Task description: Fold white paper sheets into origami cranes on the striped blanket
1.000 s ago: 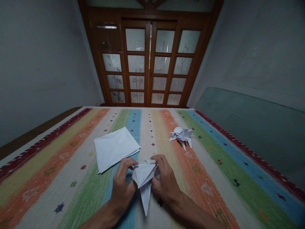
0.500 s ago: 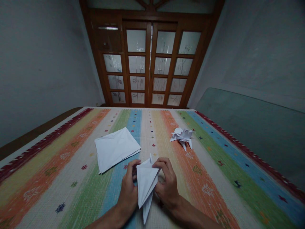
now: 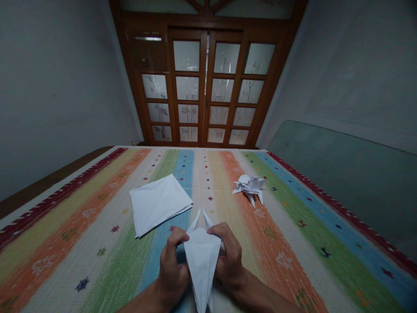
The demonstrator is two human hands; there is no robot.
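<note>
A half-folded white paper figure (image 3: 202, 261) is held between both hands low in the middle of the view, its long point aimed toward me and two thin tips sticking up at its far end. My left hand (image 3: 173, 265) pinches its left edge with thumb and fingers closed. My right hand (image 3: 228, 256) grips its right edge the same way. Both rest just above a striped, many-coloured cloth (image 3: 97, 226).
A stack of white square paper sheets (image 3: 159, 202) lies on the cloth to the left of the hands. A finished white folded figure (image 3: 249, 186) sits farther back on the right. Wooden glazed doors (image 3: 205, 87) stand behind; a dark green surface (image 3: 352, 174) borders the right.
The paper figure has been turned flat toward me and pulled lower in the view. Two thin tips now stand up at its far end. Both hands shifted slightly nearer me.
</note>
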